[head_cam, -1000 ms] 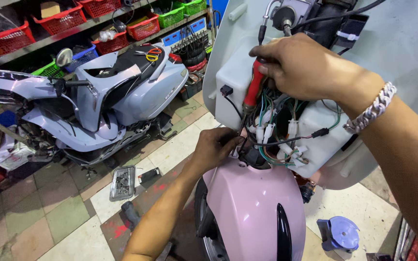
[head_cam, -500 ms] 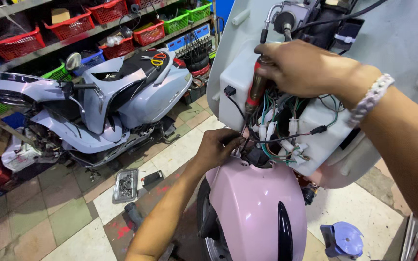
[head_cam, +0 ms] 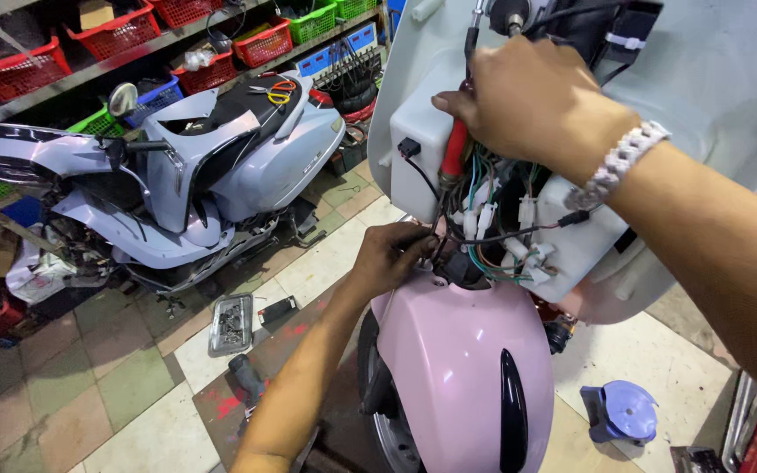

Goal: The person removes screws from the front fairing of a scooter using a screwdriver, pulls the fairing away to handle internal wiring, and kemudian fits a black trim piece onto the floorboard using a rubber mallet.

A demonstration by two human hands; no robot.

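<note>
behind the white panel [head_cam: 703, 79] — right hand [head_cam: 532, 101] grips red-handled screwdriver [head_cam: 454, 151], left hand [head_cam: 389, 257] pinches wires [head_cam: 484, 206].

Even, fairly bright indoor light falls from overhead, with no single hard source visible. Shadows are soft: a dim patch lies under the grey scooter [head_cam: 194, 175] and around the wheel below the pink fender [head_cam: 466, 368]. The fender carries a mild sheen, and the white panel [head_cam: 711, 61] looks pale and slightly washed out. The right hand [head_cam: 527, 101] and its forearm, close to the lens, are a little soft; the left hand [head_cam: 392, 254] and the wires [head_cam: 492, 219] are sharper. The shelves [head_cam: 133, 44] bend near the top left edge, showing wide-angle distortion. The lower left floor [head_cam: 63, 394] is darker.
</note>
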